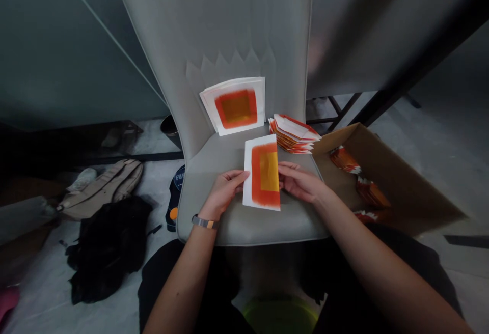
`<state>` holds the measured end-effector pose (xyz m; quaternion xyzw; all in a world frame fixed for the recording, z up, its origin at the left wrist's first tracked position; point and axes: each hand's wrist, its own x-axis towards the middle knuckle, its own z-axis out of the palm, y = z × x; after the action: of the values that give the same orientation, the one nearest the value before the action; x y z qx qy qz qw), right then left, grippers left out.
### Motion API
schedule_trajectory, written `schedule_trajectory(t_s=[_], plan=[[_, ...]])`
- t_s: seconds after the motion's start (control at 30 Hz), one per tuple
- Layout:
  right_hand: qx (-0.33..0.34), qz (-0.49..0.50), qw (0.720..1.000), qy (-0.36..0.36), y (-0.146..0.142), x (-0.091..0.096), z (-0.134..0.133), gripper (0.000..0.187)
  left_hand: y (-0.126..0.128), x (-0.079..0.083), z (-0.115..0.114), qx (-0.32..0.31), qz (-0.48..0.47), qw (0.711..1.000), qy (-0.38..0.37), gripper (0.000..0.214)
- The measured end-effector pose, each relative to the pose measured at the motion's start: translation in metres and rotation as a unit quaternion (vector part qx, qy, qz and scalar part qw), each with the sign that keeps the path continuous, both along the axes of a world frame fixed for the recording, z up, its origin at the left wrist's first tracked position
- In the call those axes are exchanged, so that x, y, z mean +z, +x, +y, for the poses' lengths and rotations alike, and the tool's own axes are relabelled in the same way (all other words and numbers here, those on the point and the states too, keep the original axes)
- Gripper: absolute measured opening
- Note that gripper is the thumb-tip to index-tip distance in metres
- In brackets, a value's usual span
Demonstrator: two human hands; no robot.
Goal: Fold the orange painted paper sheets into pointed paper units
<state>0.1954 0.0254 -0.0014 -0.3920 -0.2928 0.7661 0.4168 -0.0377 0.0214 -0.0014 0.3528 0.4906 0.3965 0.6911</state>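
Note:
Above the chair seat I hold a sheet of paper [263, 171], white with an orange block and a gold patch; its right side looks folded over. My left hand [228, 187] pinches its left edge, thumb in front. My right hand [300, 181] is at the right edge, its fingers closed on it and partly hidden behind. Several flat sheets [235, 107] with the same print lean against the chair back. To the right on the seat lies a pile of folded papers [294, 134].
The grey chair [214, 222] stands before my knees. At its right, a cardboard box [412, 191] holds more folded papers [372, 192]. On the floor at left are a beige bag [105, 189] and a black cloth heap [110, 245]. A dark bin [170, 129] stands behind the chair.

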Motion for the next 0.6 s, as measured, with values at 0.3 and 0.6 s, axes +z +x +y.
schedule_trajectory(t_s=[0.3,0.6], plan=[[0.038,0.006,0.999,0.025,-0.006,-0.005,-0.005,0.047,0.005,-0.005,-0.002,0.007,0.045,0.999,0.028,0.034],[0.047,-0.087,0.992,0.075,-0.019,-0.013,-0.006,0.040,0.019,-0.013,-0.006,0.039,0.086,0.993,0.065,0.029]])
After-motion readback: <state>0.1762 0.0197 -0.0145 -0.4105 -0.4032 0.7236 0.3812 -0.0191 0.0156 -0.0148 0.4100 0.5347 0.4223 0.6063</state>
